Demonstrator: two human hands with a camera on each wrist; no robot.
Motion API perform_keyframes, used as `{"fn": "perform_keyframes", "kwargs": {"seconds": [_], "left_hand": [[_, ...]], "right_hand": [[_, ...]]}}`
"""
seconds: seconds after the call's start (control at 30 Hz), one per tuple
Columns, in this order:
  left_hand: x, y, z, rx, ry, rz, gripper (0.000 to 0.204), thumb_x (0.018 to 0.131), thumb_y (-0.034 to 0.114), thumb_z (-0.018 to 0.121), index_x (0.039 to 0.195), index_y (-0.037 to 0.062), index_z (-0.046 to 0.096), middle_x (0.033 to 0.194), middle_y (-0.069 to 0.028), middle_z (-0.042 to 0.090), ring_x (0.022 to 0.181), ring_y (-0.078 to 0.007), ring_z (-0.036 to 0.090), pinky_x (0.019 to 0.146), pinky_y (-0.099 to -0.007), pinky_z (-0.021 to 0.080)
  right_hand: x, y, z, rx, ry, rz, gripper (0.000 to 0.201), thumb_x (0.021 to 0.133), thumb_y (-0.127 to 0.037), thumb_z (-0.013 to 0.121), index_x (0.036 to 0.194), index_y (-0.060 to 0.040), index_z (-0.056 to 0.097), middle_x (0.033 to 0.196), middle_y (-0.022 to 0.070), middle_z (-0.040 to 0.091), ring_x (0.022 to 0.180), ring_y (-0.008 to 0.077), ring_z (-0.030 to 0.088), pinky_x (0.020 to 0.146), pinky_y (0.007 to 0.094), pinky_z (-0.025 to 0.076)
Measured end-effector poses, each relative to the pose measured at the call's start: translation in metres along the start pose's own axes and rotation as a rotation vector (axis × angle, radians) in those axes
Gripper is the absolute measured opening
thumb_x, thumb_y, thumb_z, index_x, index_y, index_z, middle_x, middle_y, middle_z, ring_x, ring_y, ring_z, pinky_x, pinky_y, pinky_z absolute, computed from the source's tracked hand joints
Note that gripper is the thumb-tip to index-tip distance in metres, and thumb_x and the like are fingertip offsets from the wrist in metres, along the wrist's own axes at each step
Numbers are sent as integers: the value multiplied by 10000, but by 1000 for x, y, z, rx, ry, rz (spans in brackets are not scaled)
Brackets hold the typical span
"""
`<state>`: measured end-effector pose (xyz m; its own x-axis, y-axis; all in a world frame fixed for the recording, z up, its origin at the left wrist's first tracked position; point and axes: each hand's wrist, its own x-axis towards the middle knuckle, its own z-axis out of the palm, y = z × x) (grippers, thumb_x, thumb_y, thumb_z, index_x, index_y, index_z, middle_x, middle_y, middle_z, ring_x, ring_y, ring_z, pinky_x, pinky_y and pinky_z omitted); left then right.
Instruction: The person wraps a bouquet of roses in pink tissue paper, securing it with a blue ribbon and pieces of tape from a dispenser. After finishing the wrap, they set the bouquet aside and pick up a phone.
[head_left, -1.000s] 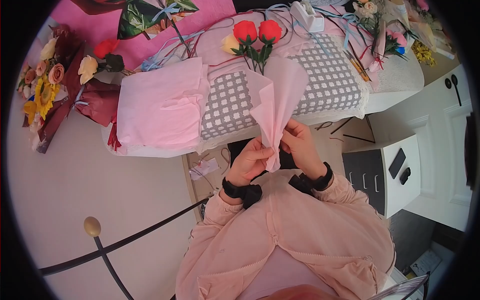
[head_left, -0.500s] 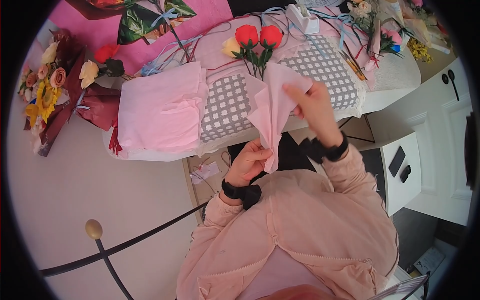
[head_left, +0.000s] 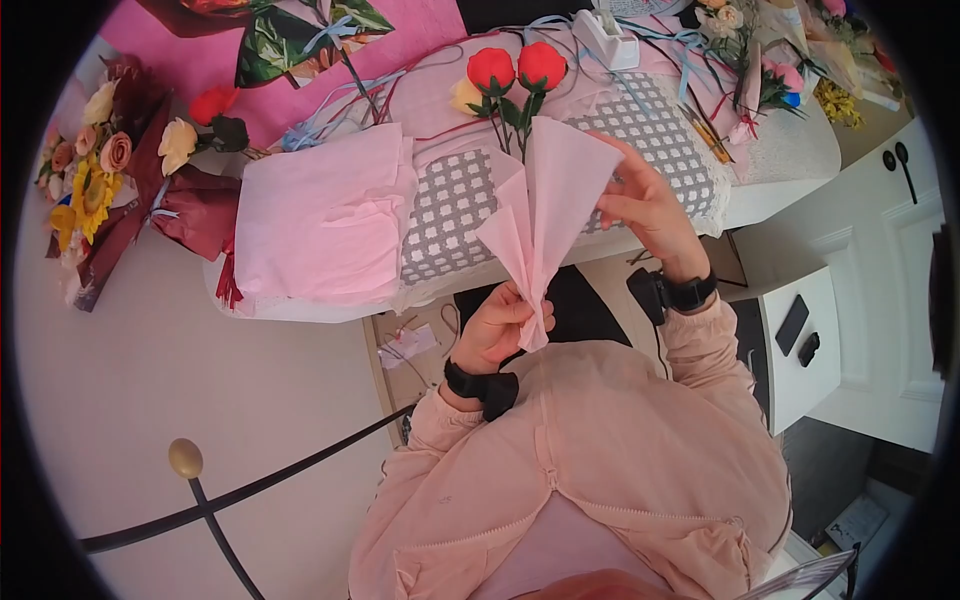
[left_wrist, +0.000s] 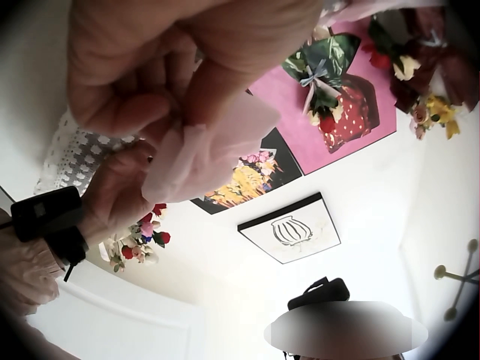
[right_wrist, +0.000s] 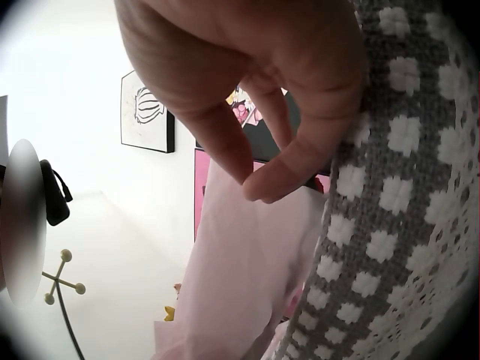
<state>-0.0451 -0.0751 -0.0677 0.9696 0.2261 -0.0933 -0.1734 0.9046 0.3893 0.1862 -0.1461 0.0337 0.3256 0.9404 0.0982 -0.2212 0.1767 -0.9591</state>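
Observation:
In the head view, my left hand (head_left: 492, 328) grips the gathered lower end of a sheet of pink tissue paper (head_left: 562, 190), which fans out upward in folds. My right hand (head_left: 648, 205) is at the paper's upper right edge; in the right wrist view its thumb and index fingertips (right_wrist: 259, 189) come together there. Beyond the fan are two red roses (head_left: 491, 70) and a cream rose (head_left: 465, 97), their green stems passing behind the paper. The left wrist view shows the left hand (left_wrist: 172, 60) close up, its pinched paper (left_wrist: 217, 146) partly covering the right hand.
Folded pink tissue (head_left: 315, 215) lies left on the table over a grey-and-white checked cloth (head_left: 455, 210). Ribbons (head_left: 690, 50), a white dispenser-like block (head_left: 606, 40) and pencil-like sticks (head_left: 712, 140) lie farther back. A wrapped bouquet (head_left: 95, 180) stands left.
My right hand has left the gathered base and moved up and right to the paper's outer edge. The paper's right side is now spread wider. The left hand keeps its hold.

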Motion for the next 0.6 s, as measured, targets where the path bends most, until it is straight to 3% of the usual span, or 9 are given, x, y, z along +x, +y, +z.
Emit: {"fn": "perform_keyframes", "kwargs": {"seconds": [0.13,0.23,0.33,0.43,0.53,0.6], "left_hand": [[-3,2,6,-10,-20,11,219,799,93,719,982,68,601,824,-4,606,628,-115,407,577,-274,293],[-5,2,6,-13,7,31,235,798,90,718,995,61,595,821,-16,604,633,-114,413,572,-270,293],[-5,1,0,31,50,17,256,803,82,710,1028,47,591,813,-26,595,646,-125,433,578,-274,312],[-3,2,-4,152,109,34,311,811,79,704,1095,16,593,868,-42,619,718,-138,530,635,-275,402],[-2,7,10,270,143,43,350,829,67,689,1155,-11,586,947,-55,646,825,-150,613,741,-270,475],[-1,8,15,271,160,41,334,840,53,675,1154,-22,592,969,-65,656,860,-149,634,785,-262,489]], "right_hand": [[13,-2,-6,-57,-182,-75,446,834,-59,668,1267,-28,566,1126,25,594,849,87,584,602,218,478],[19,-14,-13,-176,-288,-72,272,833,-66,676,1098,-10,653,983,25,632,758,64,579,556,208,456],[21,-30,-10,-278,-255,137,122,842,-100,670,925,-11,681,791,9,631,605,44,553,479,194,416],[20,-41,4,-375,-135,233,118,854,-128,644,901,-21,661,652,-21,584,488,45,513,418,189,375],[21,-38,18,-374,-26,258,140,858,-152,626,892,-18,648,654,-14,572,475,39,506,384,183,341],[26,-33,24,-235,-45,251,130,864,-137,623,903,-15,638,677,-4,588,478,44,517,392,184,368]]}}
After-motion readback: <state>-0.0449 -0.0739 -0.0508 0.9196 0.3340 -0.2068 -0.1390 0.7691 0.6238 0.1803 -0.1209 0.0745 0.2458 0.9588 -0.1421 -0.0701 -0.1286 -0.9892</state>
